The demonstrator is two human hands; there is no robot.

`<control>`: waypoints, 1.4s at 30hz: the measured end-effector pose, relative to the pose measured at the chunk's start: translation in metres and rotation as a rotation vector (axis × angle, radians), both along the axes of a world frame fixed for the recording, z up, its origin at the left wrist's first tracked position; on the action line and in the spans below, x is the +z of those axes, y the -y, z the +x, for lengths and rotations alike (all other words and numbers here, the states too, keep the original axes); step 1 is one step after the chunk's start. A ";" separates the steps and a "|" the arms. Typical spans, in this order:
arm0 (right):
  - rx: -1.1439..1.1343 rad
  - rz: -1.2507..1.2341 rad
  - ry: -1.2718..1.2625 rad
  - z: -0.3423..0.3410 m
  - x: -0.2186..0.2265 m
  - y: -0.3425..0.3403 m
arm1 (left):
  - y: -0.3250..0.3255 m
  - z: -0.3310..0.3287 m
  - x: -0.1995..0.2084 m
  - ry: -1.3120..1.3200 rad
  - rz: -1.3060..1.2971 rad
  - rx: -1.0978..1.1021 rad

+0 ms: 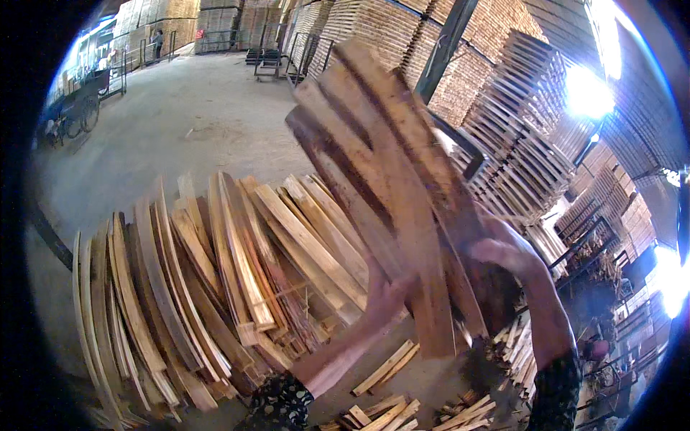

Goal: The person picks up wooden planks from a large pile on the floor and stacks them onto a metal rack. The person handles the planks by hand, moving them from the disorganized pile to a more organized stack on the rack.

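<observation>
A bundle of several long, rough wooden boards (pixel 392 169) is raised in front of me, slanting up toward the upper left. My left hand (pixel 388 291) is closed against the bundle's left side near its lower end; its fingers are partly hidden behind the wood. On the other side, my right hand (pixel 507 248) grips the boards' right edge, slightly blurred by motion. The lower ends of the boards fan out unevenly between my forearms. Just left of my left arm lies a wide row of loose boards (pixel 205 287), side by side and overlapping.
Short wood offcuts (pixel 384 368) lie on the floor below. Tall lumber stacks (pixel 345 36) fill the back and right, beside a dark slanted post (pixel 445 50). A dark cart (pixel 79 108) stands far left. A distant person (pixel 157 43) is at the upper left.
</observation>
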State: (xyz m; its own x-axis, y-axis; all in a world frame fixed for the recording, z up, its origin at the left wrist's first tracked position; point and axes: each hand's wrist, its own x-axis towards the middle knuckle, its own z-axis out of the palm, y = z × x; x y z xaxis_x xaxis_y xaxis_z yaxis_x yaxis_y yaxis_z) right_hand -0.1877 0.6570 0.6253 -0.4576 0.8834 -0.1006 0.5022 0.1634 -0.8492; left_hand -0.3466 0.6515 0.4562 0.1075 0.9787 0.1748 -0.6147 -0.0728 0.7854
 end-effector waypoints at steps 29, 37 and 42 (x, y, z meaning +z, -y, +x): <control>0.012 0.909 0.507 -0.063 -0.227 -0.161 | -0.095 -0.039 -0.115 -1.265 0.196 0.422; -0.851 0.443 0.157 0.138 -0.366 0.138 | 0.036 0.006 -0.169 -0.897 0.441 0.370; -1.351 -0.340 0.028 0.187 -0.580 0.435 | 0.184 0.068 -0.292 -1.190 0.415 -0.445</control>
